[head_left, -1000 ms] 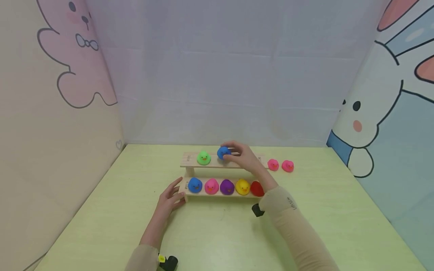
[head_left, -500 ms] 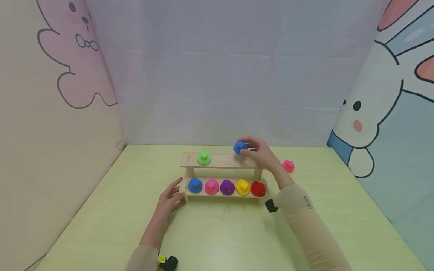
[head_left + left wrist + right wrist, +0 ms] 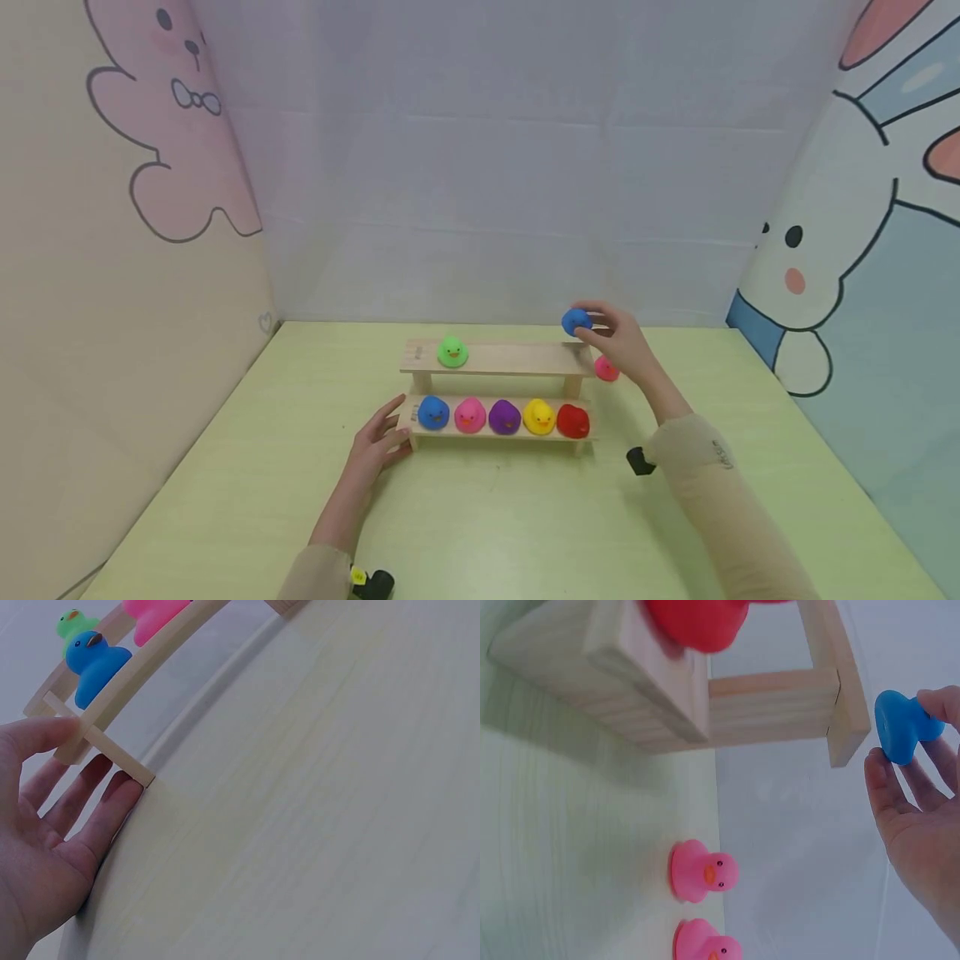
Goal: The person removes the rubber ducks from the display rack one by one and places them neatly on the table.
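Off the right end of the upper shelf, my right hand (image 3: 624, 342) pinches a blue rubber duck (image 3: 576, 322) between thumb and fingers. In the right wrist view, that blue duck (image 3: 901, 727) hangs apart from the wood. My left hand (image 3: 372, 440) holds the left end of a two-tier wooden stand (image 3: 517, 358), thumb against the lower board and fingers by the leg (image 3: 120, 757). A green duck (image 3: 452, 352) sits on the upper shelf's left. Along the lower shelf stand blue (image 3: 433, 412), pink (image 3: 470, 415), purple (image 3: 505, 417), yellow (image 3: 539, 416) and red (image 3: 573, 421) ducks.
Two pink ducks stand on the table right of the stand: a nearer pink duck (image 3: 702, 871) and another pink duck (image 3: 706, 941). In the head view, one pink duck (image 3: 607, 368) shows beneath my right hand. A pale curtain (image 3: 480, 167) hangs behind the table (image 3: 495, 517).
My right hand has carried the blue duck rightward from over the middle of the upper shelf to beyond its right end. My left hand has stayed at the stand's left end.
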The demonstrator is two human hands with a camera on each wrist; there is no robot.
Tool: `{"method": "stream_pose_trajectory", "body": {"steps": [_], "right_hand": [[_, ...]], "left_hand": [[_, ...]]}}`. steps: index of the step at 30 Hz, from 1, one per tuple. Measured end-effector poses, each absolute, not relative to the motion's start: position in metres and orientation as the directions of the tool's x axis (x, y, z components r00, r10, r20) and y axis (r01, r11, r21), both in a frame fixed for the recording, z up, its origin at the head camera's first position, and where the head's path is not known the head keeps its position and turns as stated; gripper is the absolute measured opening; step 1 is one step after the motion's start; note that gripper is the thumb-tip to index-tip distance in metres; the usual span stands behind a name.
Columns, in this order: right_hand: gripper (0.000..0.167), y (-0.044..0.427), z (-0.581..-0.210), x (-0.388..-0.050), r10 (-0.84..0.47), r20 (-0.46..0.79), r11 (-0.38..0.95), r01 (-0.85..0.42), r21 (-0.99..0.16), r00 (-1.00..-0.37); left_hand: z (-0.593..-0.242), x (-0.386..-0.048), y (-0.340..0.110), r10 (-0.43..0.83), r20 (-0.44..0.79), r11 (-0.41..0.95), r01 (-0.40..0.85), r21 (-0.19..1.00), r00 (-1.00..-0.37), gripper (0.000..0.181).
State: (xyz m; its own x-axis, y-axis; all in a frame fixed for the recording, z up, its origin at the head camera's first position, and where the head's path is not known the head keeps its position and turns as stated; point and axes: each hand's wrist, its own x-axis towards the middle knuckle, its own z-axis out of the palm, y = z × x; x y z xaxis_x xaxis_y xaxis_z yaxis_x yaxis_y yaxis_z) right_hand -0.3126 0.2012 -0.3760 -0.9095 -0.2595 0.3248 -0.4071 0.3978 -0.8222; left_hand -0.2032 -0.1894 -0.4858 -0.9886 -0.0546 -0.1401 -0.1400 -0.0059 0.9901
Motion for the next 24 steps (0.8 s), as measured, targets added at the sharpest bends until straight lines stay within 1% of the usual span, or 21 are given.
{"method": "stream_pose_trajectory", "body": {"steps": [5, 15, 24], "right_hand": [[0.043, 0.223, -0.383, -0.315, -0.229, 0.359, 0.457, -0.426, -0.781, -0.905], [0.047, 0.276, -0.392, -0.319, -0.219, 0.356, 0.566, -0.415, -0.712, -0.909], [0.047, 0.309, -0.408, -0.321, -0.17, 0.341, 0.601, -0.372, -0.708, -0.924]], "left_hand": [[-0.487, -0.203, -0.19, -0.05, -0.134, -0.009, -0.134, 0.991, -0.99, 0.06], [-0.488, -0.204, -0.191, -0.05, -0.13, 0.003, -0.13, 0.991, -0.99, 0.059], [-0.486, -0.204, -0.19, -0.048, -0.14, -0.006, -0.14, 0.99, -0.989, 0.06]]}}
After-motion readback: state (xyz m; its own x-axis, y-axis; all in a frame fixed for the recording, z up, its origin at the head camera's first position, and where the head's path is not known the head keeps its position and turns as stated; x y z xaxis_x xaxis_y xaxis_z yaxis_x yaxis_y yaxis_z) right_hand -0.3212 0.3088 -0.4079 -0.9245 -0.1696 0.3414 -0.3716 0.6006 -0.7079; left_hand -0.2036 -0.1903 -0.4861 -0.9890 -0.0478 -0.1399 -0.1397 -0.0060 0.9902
